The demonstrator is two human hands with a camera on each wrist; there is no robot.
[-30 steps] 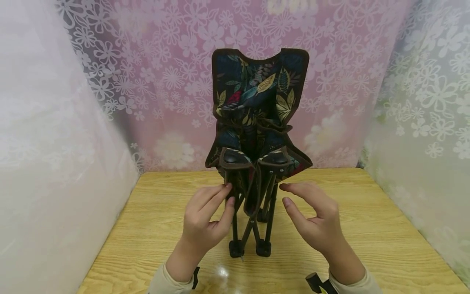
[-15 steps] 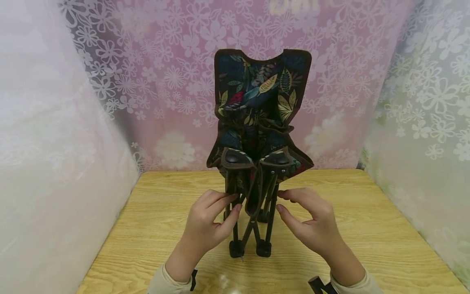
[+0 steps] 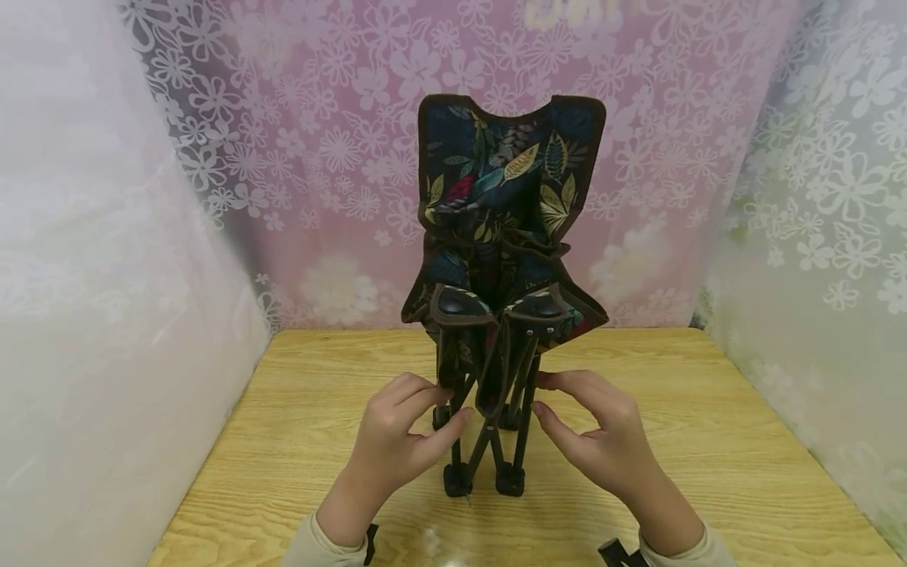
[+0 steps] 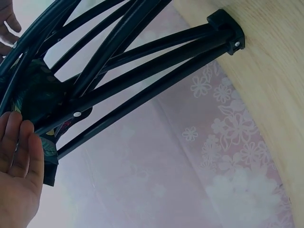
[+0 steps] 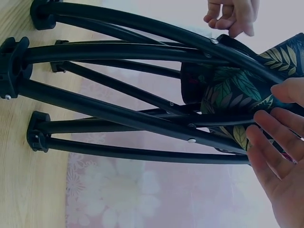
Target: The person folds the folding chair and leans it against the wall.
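Flowery pink curtains hang behind a wooden surface. At the middle a folded camp chair is stood on its black legs. The legs are touched at 9 o'clock by the left hand and at 3 o'clock by the right hand, fingers loosely bent, nothing gripped.

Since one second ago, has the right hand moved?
Yes. The right hand has moved left and down, toward the chair's legs; its fingertips now reach the frame, judged against the table.
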